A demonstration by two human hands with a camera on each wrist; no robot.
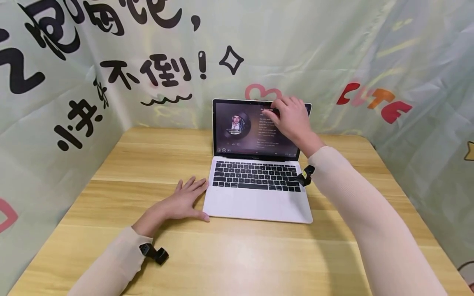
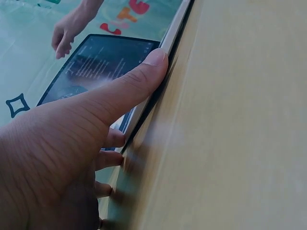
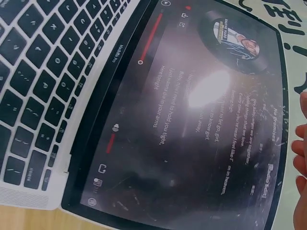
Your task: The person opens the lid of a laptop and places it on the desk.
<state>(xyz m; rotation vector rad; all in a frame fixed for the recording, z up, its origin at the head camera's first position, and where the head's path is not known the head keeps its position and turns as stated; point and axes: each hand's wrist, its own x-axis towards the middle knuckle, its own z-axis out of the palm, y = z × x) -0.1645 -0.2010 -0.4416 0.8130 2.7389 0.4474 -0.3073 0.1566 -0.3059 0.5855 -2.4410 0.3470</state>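
Observation:
An unfolded silver laptop point(image 1: 255, 205) sits on the wooden table, its black keyboard point(image 1: 255, 176) facing me. The lit screen point(image 1: 237, 142) shows a music player with a record picture and lyrics. My left hand point(image 1: 183, 203) rests at the laptop's left side, fingers spread, thumb touching the front left corner. In front of the screen's upper right part, as seen from the head, is my right hand point(image 1: 292, 117), fingers loosely bent. The left wrist view shows this right hand point(image 2: 72, 31) apart from the screen. In the right wrist view its fingertips point(image 3: 300, 148) appear just past the screen's top edge.
The wooden table point(image 1: 252, 255) extends around the laptop on all sides. Pale printed cloth point(image 1: 314, 53) with black characters and coloured letters hangs behind and beside the table. Each wrist carries a small black camera point(image 1: 157, 253).

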